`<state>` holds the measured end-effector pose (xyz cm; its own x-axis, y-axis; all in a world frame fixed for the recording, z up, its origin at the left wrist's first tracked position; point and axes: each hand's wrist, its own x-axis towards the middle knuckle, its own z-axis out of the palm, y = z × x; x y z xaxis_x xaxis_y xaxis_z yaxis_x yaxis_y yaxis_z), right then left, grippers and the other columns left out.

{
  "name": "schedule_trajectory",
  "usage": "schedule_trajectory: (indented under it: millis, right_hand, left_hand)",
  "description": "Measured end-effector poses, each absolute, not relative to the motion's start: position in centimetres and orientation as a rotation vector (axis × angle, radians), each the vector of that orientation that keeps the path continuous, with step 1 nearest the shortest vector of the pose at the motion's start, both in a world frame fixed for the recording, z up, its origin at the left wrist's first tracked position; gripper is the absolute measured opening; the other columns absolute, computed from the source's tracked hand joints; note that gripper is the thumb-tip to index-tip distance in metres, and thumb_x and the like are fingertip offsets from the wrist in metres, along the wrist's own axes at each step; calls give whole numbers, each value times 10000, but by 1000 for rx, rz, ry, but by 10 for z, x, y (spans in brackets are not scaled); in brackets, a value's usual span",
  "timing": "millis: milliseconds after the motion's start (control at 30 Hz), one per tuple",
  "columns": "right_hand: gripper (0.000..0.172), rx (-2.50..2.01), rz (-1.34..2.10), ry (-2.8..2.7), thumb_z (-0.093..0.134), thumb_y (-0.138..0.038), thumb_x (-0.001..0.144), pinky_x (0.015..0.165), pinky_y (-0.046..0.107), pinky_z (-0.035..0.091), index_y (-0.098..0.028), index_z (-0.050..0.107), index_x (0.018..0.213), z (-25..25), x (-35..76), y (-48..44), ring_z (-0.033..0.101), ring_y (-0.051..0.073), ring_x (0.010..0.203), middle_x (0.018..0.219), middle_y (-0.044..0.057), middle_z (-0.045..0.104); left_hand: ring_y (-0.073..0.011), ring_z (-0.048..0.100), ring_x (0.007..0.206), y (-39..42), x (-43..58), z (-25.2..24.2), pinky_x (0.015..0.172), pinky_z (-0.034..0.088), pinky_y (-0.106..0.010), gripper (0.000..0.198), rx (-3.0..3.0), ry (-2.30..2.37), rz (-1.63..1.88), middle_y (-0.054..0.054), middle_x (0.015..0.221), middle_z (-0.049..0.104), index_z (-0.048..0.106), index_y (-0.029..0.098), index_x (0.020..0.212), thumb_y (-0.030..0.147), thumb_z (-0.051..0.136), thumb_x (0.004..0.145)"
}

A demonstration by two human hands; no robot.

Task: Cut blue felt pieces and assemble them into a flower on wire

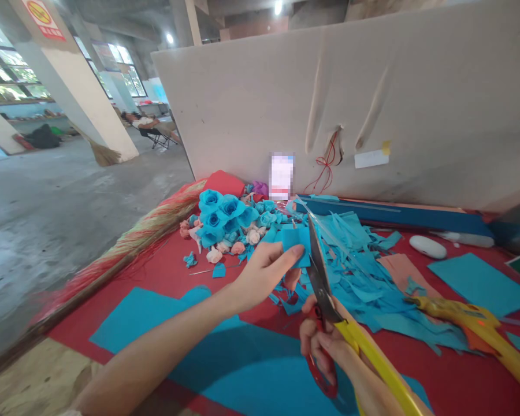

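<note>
My left hand (264, 271) reaches in from seven o'clock and pinches a small blue square (295, 241) between thumb and fingertips, holding it up just above the middle of the view. My right hand (325, 346) sits at five o'clock, fingers curled through the red handles of the scissors (320, 277). The blades point to twelve and lie against the square's right edge. I cannot tell how far the blades are parted.

To cut well here, I judge the pinch should stay on the square's left side, with the thumb tip well back from the steel. It looks better to turn the paper into the blades than to twist the scissors. Short bites near the pivot should give a cleaner edge than snipping with the tips.

A heap of blue offcuts (364, 277) spreads toward three o'clock, and a cluster of blue paper roses (223, 216) lies at eleven. A yellow tool (472, 323) rests at four o'clock. A large blue sheet (225, 358) lies on the red cloth (164, 271) beneath my arms. A pale board (372, 104) stands behind it all at twelve.
</note>
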<state>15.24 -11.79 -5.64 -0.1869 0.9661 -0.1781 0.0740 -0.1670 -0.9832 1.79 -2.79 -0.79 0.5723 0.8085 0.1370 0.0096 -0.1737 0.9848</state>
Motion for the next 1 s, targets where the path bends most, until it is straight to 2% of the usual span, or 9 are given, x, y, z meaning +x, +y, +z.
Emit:
schedule_trajectory:
  millis: [100, 167, 333, 467, 700, 767, 867, 933, 1000]
  right_hand:
    - [342, -1265, 1487, -1274, 404, -544, 787, 351, 213, 344, -214, 437, 871, -61, 152, -120, 399, 102, 352, 493, -43, 454]
    - [361, -1278, 1499, -1255, 396, -565, 802, 339, 207, 316, -208, 445, 784, -60, 152, -124, 383, 97, 333, 439, -49, 420]
    - [399, -1354, 1384, -1120, 401, -607, 813, 321, 189, 287, -210, 438, 842, -51, 145, -130, 344, 75, 310, 465, -54, 457]
    - [429, -1390, 1347, -1068, 409, -616, 808, 279, 191, 257, -190, 451, 792, -46, 140, -129, 307, 82, 240, 340, -64, 392]
    - [424, -1427, 1337, -1053, 437, -618, 790, 249, 136, 247, -195, 425, 772, -40, 138, -128, 322, 50, 220, 396, -62, 478]
    - [444, -1459, 1338, -1050, 450, -610, 789, 246, 123, 238, -181, 438, 673, -38, 139, -128, 314, 39, 212, 351, -68, 428]
    - [571, -1487, 1372, -1067, 427, -591, 814, 262, 113, 216, -159, 387, 443, -34, 143, -124, 286, 17, 204, 275, -62, 311]
    - [604, -1453, 1438, -1087, 381, -595, 824, 276, 135, 244, -159, 396, 407, -32, 146, -119, 331, 33, 222, 293, -30, 365]
    - [524, -1378, 1513, -1116, 383, -586, 801, 336, 188, 363, -170, 459, 492, -30, 149, -113, 447, 87, 302, 399, 10, 490]
  left_hand:
    - [-81, 453, 427, -31, 18, -13, 446, 328, -216, 516, 1604, 713, 806, -6, 420, 471, 447, 136, 436, 485, 423, 815]
    - [-85, 457, 427, -33, 19, -16, 446, 329, -219, 531, 1602, 709, 795, -2, 408, 462, 444, 140, 426, 506, 419, 810]
    - [-83, 457, 429, -34, 22, -18, 461, 344, -221, 520, 1590, 708, 783, 5, 413, 467, 456, 143, 433, 497, 423, 812]
    - [-82, 464, 436, -33, 24, -19, 473, 357, -220, 500, 1561, 716, 778, 11, 421, 460, 449, 146, 441, 466, 420, 824]
    - [-76, 465, 442, -30, 26, -22, 483, 360, -215, 479, 1519, 711, 750, 21, 425, 445, 441, 142, 450, 436, 425, 827]
    - [-78, 466, 445, -30, 26, -22, 490, 366, -218, 475, 1514, 706, 739, 24, 427, 438, 435, 143, 455, 440, 423, 826]
    - [-80, 459, 445, -29, 26, -22, 499, 369, -228, 471, 1519, 698, 723, 20, 431, 444, 425, 145, 456, 441, 430, 823]
    - [-80, 443, 437, -29, 25, -20, 496, 365, -232, 469, 1522, 693, 724, 24, 417, 425, 400, 153, 449, 439, 437, 820]
    - [-79, 432, 437, -27, 23, -18, 490, 359, -230, 459, 1520, 690, 748, 32, 405, 402, 375, 161, 451, 429, 442, 818]
